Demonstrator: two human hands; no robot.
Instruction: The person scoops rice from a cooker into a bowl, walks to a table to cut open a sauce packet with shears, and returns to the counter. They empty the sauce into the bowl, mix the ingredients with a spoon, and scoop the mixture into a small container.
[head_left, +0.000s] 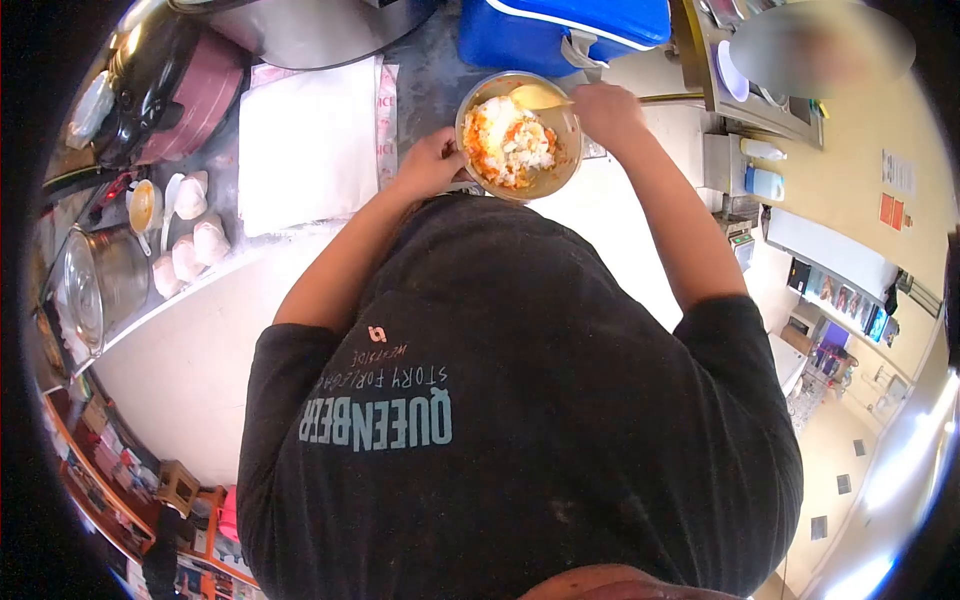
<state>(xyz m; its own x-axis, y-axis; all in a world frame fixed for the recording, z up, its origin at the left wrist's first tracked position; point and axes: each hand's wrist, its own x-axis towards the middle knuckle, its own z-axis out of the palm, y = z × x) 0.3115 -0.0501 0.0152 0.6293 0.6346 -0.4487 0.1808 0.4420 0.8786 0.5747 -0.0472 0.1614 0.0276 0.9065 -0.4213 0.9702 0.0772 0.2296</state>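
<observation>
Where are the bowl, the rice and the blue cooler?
Bowl (568,152): head view, bare inner wall at its right side.
Rice (514,146): head view, middle of the heap.
Blue cooler (514,46): head view, side wall below the white stripe.

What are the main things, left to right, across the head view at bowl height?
Pink-sided pot → white paper sheets → left hand → metal bowl → right hand → white wall notice.
</observation>
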